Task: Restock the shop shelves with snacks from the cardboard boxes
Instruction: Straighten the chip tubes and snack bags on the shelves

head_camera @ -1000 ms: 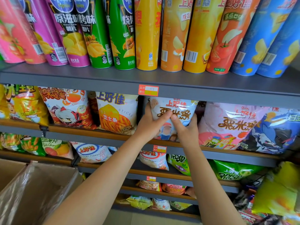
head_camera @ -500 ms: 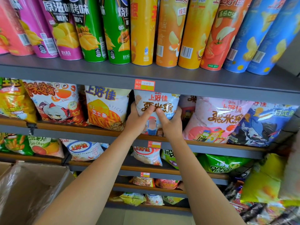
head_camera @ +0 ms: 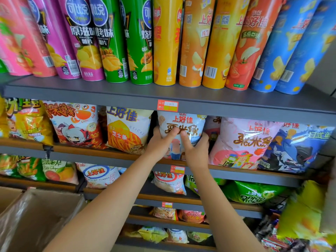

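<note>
A white and pale blue snack bag (head_camera: 183,124) stands upright on the second shelf (head_camera: 112,151), in the gap between a cheese-stick bag (head_camera: 127,131) and a pink bag (head_camera: 241,142). My left hand (head_camera: 160,142) grips its left side with the thumb across the front. My right hand (head_camera: 196,150) grips its right side, thumb pressed on the front too. The bag's lower part is hidden behind both hands. A cardboard box (head_camera: 36,215) lined with clear plastic sits at the lower left.
Tall chip cans (head_camera: 138,42) line the top shelf. Crab-print (head_camera: 76,124) and blue (head_camera: 294,148) bags flank the row. Lower shelves (head_camera: 200,200) hold more bags, and yellow bags (head_camera: 301,211) hang at the right. A price tag (head_camera: 167,106) sits just above the bag.
The bag has gone deeper into its slot on the second shelf, with both hands still gripping it. My view has shifted closer and slightly right.
</note>
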